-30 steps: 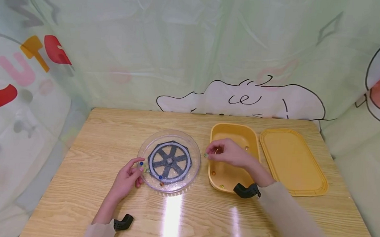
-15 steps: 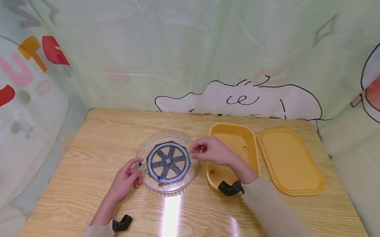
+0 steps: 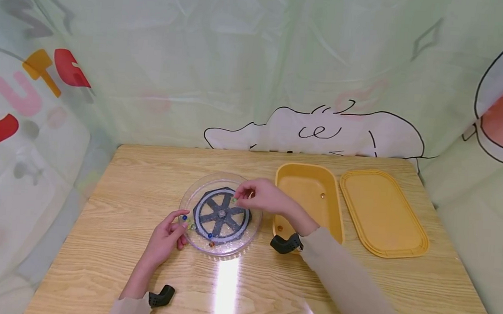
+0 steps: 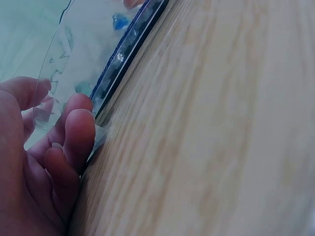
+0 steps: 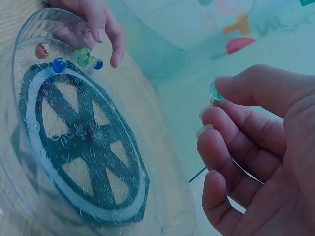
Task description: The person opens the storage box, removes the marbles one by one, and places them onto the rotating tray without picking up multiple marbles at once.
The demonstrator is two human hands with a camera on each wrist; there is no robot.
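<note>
Judging from the head view, I have the right hand (image 3: 263, 195) pinching a small round green glass marble (image 3: 233, 200) above the upper-right part of the round transparent plastic dish (image 3: 207, 181) left of frame centre, with the left hand (image 3: 165, 233) gripping its lower-left rim.

On the worktop (image 3: 124, 183), the dish (image 3: 253, 231), marbles (image 3: 210, 235) inside its front-left rim, stands left of the tub (image 3: 304, 177); the lid (image 3: 384, 213) lies between tub and right edge.
</note>
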